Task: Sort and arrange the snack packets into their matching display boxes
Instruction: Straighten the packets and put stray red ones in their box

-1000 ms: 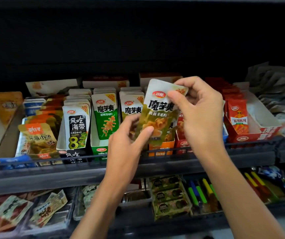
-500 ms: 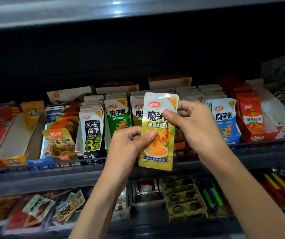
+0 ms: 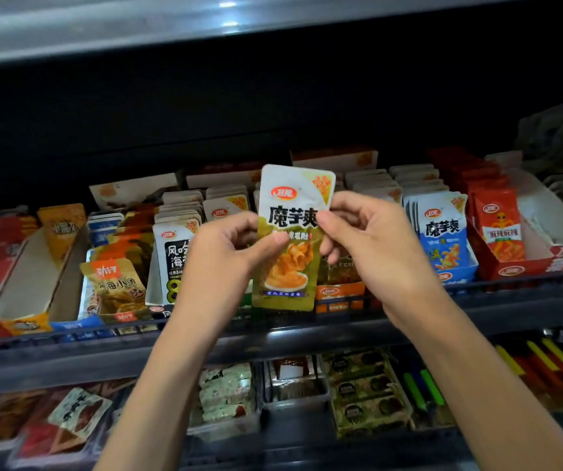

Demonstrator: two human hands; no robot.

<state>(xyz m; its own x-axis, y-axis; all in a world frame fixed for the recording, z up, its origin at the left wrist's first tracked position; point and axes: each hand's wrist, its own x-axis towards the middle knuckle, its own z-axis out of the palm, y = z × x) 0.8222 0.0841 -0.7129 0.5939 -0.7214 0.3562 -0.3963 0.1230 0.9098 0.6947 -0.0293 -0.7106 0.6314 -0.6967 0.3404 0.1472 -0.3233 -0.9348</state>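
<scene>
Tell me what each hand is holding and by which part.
Both hold one olive-green snack packet: the left hand pinches its left edge at mid-height, and the right hand pinches its right edge a little higher.

- Grey upper shelf overhead, two light glints on it.
- Dark rail along the shelf front.
- Below: clear tub, green sticks, yellow sticks.

A packet stands upright between the left hand at its left edge and the right hand at its right, before a row of display boxes side by side on the shelf, with trays on the lower shelf beneath.
</scene>
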